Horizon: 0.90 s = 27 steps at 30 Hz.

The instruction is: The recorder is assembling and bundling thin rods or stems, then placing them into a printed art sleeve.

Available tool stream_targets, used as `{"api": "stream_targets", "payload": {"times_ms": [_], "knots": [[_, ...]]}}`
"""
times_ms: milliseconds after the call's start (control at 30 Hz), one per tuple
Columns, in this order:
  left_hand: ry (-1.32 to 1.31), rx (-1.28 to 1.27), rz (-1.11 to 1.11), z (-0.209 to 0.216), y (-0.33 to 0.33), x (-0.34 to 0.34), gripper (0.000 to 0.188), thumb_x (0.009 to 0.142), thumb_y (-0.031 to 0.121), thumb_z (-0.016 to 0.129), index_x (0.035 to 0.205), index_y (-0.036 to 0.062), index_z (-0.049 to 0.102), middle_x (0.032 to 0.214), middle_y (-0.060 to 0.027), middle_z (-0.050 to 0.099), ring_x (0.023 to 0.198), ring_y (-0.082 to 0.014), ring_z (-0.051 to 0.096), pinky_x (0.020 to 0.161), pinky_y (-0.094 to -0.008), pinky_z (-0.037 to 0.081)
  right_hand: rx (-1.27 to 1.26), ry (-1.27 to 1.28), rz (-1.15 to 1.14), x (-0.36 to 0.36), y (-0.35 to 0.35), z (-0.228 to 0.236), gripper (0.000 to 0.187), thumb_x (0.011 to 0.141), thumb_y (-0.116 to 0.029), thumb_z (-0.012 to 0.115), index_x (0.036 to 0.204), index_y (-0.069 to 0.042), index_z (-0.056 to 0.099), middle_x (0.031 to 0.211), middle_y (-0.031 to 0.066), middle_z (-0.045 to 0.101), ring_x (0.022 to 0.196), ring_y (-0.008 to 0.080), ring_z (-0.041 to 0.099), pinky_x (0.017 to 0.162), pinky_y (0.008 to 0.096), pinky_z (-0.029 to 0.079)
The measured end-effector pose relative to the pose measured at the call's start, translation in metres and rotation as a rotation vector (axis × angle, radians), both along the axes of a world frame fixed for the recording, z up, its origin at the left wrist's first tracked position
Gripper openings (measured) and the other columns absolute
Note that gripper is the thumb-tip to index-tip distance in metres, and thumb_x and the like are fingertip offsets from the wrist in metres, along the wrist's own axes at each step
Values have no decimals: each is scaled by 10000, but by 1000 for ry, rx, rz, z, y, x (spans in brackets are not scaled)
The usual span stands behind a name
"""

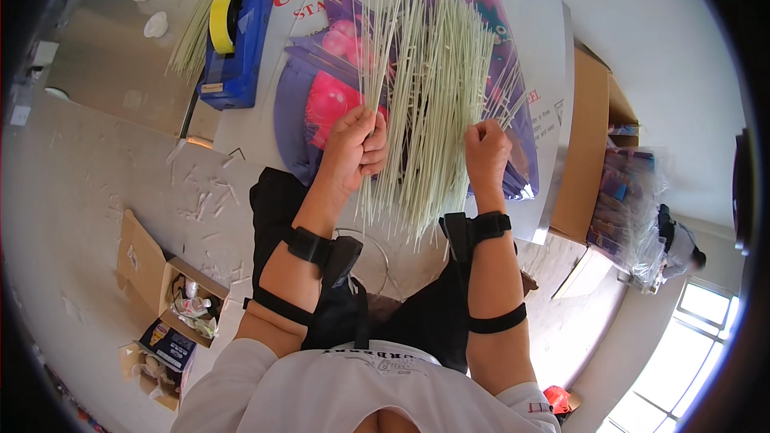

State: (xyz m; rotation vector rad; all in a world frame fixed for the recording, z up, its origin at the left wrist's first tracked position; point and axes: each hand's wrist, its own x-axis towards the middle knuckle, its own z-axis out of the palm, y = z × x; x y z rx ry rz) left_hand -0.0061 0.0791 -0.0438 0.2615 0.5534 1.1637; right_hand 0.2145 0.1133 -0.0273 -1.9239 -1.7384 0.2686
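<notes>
The thin, straight, pale green sticks [441, 96] look very light one by one, and probably rather stiff, with enough spring to bow a little before they snap. Being so slender, they are likely fragile under a sideways bend, and their smooth-looking lengths may slide past one another when a bunch is squeezed loosely. A good hold would be near the middle for a bunch, with the fingers wrapped right around it, or a light thumb-and-finger pinch near one end for a single stick.

They lie in a dense, loose heap in front of the person, mostly running lengthwise away from the body, with uneven ends and a few strays fanning out on the right. Their colour is a pale, whitish green, with small darker gaps showing between them. Under them is a glossy purple plastic sheet with pink shapes [293, 128], spread on a white-covered worktop [553, 52].

The left hand [353, 144] is closed, its fingers curled around a few sticks that rise above the fist. The right hand [488, 156] is also closed, thumb against the curled forefinger, at the right edge of the heap; whether it pinches a stick, I cannot tell
</notes>
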Motion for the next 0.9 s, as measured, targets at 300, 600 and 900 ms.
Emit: {"api": "stream_targets", "payload": {"times_ms": [300, 600, 900], "knots": [[-3, -15, 5, 0, 0, 0, 188, 954, 238, 425, 871, 85, 496, 548, 39, 320, 407, -51, 282, 329, -201, 238, 40, -5, 192, -54, 0, 25, 145, 710, -127, 666, 697, -51, 544, 609, 101, 545, 578, 322, 561, 545, 427, 444], [-16, -28, 35, 0, -1, -2, 190, 954, 229, 425, 876, 71, 494, 546, 33, 326, 399, -50, 281, 322, -198, 243, -177, 226, 145, -80, -12, 17, 180, 724, -151, 663, 662, -3, 582, 604, 176, 582, 576, 353, 582, 534, 403, 455], [-11, -24, 51, 1, 1, -2, 209, 959, 245, 412, 886, 67, 495, 546, 29, 326, 392, -52, 273, 321, -202, 239, -210, 349, 160, -84, -15, 6, 160, 724, -113, 669, 667, 7, 580, 568, 163, 552, 525, 311, 566, 502, 369, 436]]}}
